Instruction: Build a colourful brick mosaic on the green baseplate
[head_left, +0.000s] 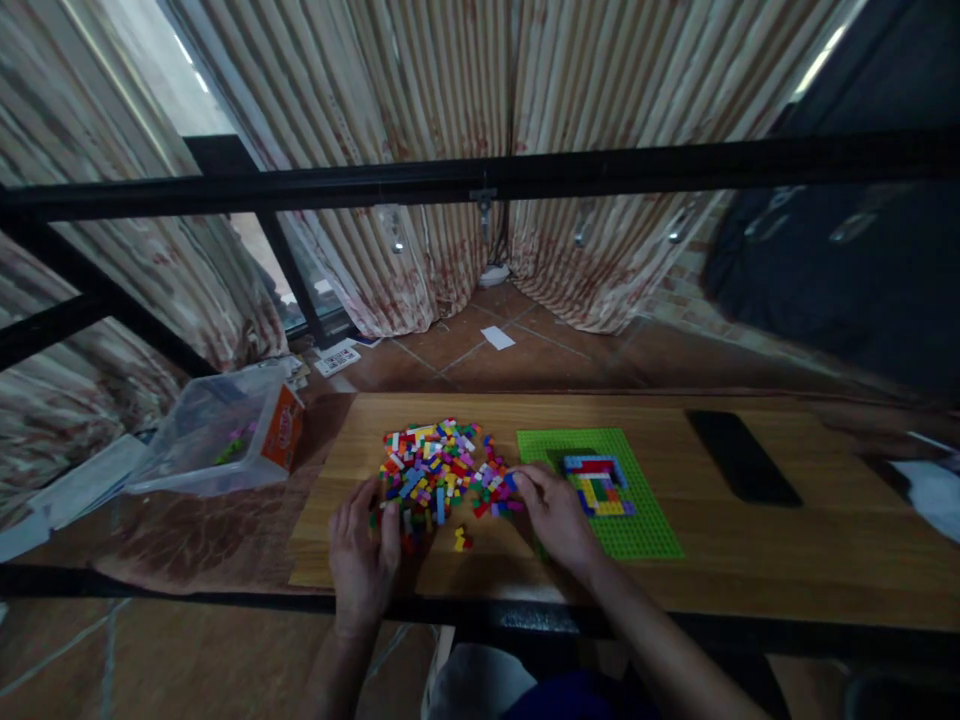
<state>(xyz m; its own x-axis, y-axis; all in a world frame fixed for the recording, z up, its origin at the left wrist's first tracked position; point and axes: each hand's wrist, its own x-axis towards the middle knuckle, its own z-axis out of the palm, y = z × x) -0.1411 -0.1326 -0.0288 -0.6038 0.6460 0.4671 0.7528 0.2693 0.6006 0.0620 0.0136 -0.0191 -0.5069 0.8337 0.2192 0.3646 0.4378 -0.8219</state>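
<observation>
A loose heap of small multicoloured toy bricks (435, 465) covers the left part of a wooden board. At the heap's near left edge rests my left hand (361, 550), thumb and fingers apart around the outer bricks, holding none that I can see. Thumb and forefinger of my right hand (556, 515) are closed on a small blue brick (511, 481) at the heap's right edge. Just beyond that hand lies a green baseplate (649, 530). It carries a low built block of coloured bricks (598, 484), blue, red, yellow and purple among them; my right hand partly covers the plate's left side.
A few yellow and red bricks (461, 540) sit apart, nearer me. A black phone-like slab (742, 458) lies right of the baseplate on the wooden board (517, 580). Left of the board stands a clear plastic bin (217, 440) with an orange label. A dark rail (600, 172) crosses behind.
</observation>
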